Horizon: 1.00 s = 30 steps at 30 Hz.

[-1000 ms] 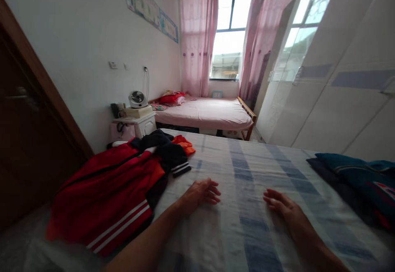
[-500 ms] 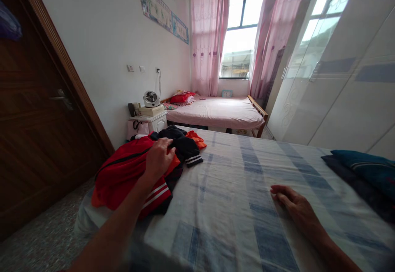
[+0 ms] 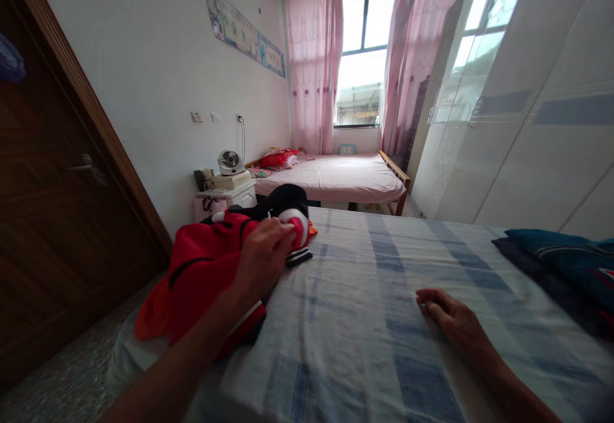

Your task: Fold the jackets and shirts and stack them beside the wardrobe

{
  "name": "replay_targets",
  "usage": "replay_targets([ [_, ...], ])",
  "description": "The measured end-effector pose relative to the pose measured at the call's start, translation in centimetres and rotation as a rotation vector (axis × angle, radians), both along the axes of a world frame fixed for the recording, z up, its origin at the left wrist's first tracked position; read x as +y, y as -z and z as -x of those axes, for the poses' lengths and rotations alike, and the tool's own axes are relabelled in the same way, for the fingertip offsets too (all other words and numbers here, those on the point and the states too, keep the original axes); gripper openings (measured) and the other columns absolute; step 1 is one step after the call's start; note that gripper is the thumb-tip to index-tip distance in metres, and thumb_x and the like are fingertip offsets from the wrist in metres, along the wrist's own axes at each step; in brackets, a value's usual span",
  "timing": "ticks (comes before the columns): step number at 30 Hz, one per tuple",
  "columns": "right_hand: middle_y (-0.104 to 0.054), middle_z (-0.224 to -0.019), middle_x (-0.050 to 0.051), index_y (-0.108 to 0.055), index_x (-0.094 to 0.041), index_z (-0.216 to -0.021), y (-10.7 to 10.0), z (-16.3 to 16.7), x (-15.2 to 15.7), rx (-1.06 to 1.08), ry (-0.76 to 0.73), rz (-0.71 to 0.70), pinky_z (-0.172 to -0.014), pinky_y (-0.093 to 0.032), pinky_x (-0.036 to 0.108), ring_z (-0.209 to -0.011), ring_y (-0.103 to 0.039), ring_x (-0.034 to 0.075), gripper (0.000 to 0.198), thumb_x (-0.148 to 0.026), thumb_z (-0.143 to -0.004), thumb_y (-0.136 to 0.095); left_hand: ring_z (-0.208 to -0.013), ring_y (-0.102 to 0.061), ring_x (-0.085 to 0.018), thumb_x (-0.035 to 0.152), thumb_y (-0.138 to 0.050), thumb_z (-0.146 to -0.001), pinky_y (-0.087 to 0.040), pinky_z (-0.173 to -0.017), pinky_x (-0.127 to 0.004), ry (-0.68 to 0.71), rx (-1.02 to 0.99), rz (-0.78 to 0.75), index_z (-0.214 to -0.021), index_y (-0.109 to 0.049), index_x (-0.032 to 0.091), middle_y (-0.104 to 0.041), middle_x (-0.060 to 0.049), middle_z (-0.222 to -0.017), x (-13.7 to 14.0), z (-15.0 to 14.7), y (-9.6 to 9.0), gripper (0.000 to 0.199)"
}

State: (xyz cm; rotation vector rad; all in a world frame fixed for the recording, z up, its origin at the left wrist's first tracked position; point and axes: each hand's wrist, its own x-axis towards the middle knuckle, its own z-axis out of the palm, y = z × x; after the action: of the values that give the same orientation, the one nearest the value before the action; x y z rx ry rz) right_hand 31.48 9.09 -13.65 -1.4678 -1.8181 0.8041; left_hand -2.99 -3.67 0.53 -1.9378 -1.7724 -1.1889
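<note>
A red jacket (image 3: 206,269) with black and white trim lies bunched on the left side of the bed (image 3: 345,320). My left hand (image 3: 268,247) is closed on its upper part, where black, white and red cloth is lifted off the pile. Beneath it, a black striped cuff (image 3: 300,256) and some orange cloth (image 3: 152,311) stick out. Over the blue-and-white sheet, on the right, my right hand (image 3: 451,314) rests with its fingers loosely curled together; I cannot make out anything in them.
Folded dark clothes (image 3: 566,256) lie at the bed's right edge. Beyond stand a white nightstand (image 3: 242,196) with a small fan (image 3: 231,162) and a second bed with a pink sheet (image 3: 345,176). A wooden door (image 3: 62,218) is on the left, a white wardrobe (image 3: 518,128) on the right.
My left hand has closed on the red jacket and pulled part of it up and to the right. My right hand has hardly moved. The view has shifted slightly.
</note>
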Motion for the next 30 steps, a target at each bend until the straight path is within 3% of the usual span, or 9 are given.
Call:
replay_targets([
  [4, -0.071, -0.095, 0.006, -0.066, -0.020, -0.095, 0.0, 0.0, -0.2, -0.005, -0.009, 0.004, -0.083, -0.046, 0.037, -0.089, -0.065, 0.025, 0.041, -0.043, -0.068, -0.047, -0.068, -0.054, -0.014, 0.026, -0.043, -0.092, -0.042, -0.064, -0.025, 0.511, 0.320, 0.246, -0.079, -0.064, 0.020, -0.061, -0.004, -0.074, -2.9, -7.9, 3.7, 0.025],
  [7, -0.071, -0.095, 0.006, -0.064, -0.019, -0.097, 0.1, 0.0, -0.4, 0.010, -0.026, 0.001, -0.082, -0.047, 0.036, -0.089, -0.065, 0.024, 0.038, -0.040, -0.070, -0.046, -0.066, -0.057, -0.014, 0.034, -0.052, -0.087, -0.045, -0.061, -0.025, 0.647, 0.410, 0.295, -0.086, -0.063, 0.019, -0.063, -0.003, -0.075, -4.9, -10.6, 6.4, 0.019],
  [10, -0.071, -0.095, 0.006, -0.064, -0.020, -0.098, 0.0, 0.0, -0.6, 0.000, -0.051, -0.003, -0.082, -0.046, 0.035, -0.089, -0.065, 0.023, 0.036, -0.041, -0.076, -0.045, -0.084, -0.061, -0.015, 0.021, -0.052, -0.087, -0.049, -0.080, -0.026, 0.520, 0.368, 0.083, -0.098, -0.061, 0.016, -0.066, -0.004, -0.085, -6.7, -9.4, 7.1, 0.015],
  [13, -0.069, -0.100, 0.007, -0.063, -0.020, -0.102, -0.5, 0.2, -1.0, -0.021, -0.080, -0.022, -0.084, -0.046, 0.035, -0.092, -0.064, 0.023, 0.039, -0.047, -0.081, -0.044, -0.113, -0.054, -0.020, 0.018, -0.053, -0.086, -0.043, -0.097, -0.033, 0.164, 0.340, -0.046, -0.119, -0.054, 0.017, -0.061, -0.010, -0.116, -8.2, -5.3, 7.0, 0.032],
  [16, -0.064, -0.112, 0.009, -0.058, -0.019, -0.116, -1.5, 0.7, -1.5, -0.046, -0.172, -0.035, -0.080, -0.049, 0.033, -0.095, -0.063, 0.023, 0.049, -0.050, -0.080, -0.049, -0.123, -0.046, -0.032, 0.045, -0.056, -0.082, -0.039, -0.102, -0.048, -0.226, 0.307, 0.025, -0.130, -0.047, 0.016, -0.050, -0.017, -0.133, -9.6, -0.7, 7.8, 0.057],
  [19, -0.056, -0.125, 0.010, -0.050, -0.021, -0.129, -2.4, 1.9, -2.1, -0.136, -0.319, -0.080, -0.083, -0.048, 0.034, -0.104, -0.059, 0.024, 0.061, -0.046, -0.074, -0.059, -0.122, -0.049, -0.036, 0.064, -0.051, -0.075, -0.041, -0.099, -0.051, -0.427, 0.127, 0.244, -0.133, -0.044, 0.012, -0.050, -0.019, -0.134, -10.8, 2.3, 9.6, 0.079],
  [24, -0.065, -0.095, 0.006, -0.065, -0.019, -0.092, -3.0, 5.2, -1.9, -0.134, -0.316, -0.139, -0.082, -0.046, 0.037, -0.088, -0.061, 0.022, 0.024, -0.032, -0.076, -0.053, -0.100, -0.064, -0.026, 0.058, -0.044, -0.081, -0.051, -0.085, -0.034, -0.377, -0.059, 0.441, -0.099, -0.068, 0.024, -0.070, -0.005, -0.105, -10.8, 3.1, 10.7, 0.045],
  [26, -0.065, -0.078, 0.003, -0.063, -0.019, -0.083, -3.8, 5.8, -1.0, 0.083, -0.234, -0.058, -0.075, -0.047, 0.036, -0.078, -0.061, 0.021, 0.020, -0.033, -0.078, -0.050, -0.098, -0.065, -0.024, 0.058, -0.043, -0.081, -0.050, -0.086, -0.031, -0.328, -0.139, 0.356, -0.091, -0.070, 0.023, -0.071, -0.004, -0.100, -9.9, 3.0, 9.5, 0.045],
  [30, -0.066, -0.082, 0.002, -0.059, -0.020, -0.097, -7.7, 2.6, 1.2, 0.634, -0.035, -0.079, -0.070, -0.049, 0.034, -0.076, -0.062, 0.020, 0.030, -0.039, -0.073, -0.054, -0.088, -0.064, -0.018, 0.052, -0.046, -0.085, -0.049, -0.084, -0.026, -0.240, -0.288, 0.122, -0.104, -0.067, 0.024, -0.069, 0.001, -0.093, -7.3, 1.5, 4.3, 0.040],
])
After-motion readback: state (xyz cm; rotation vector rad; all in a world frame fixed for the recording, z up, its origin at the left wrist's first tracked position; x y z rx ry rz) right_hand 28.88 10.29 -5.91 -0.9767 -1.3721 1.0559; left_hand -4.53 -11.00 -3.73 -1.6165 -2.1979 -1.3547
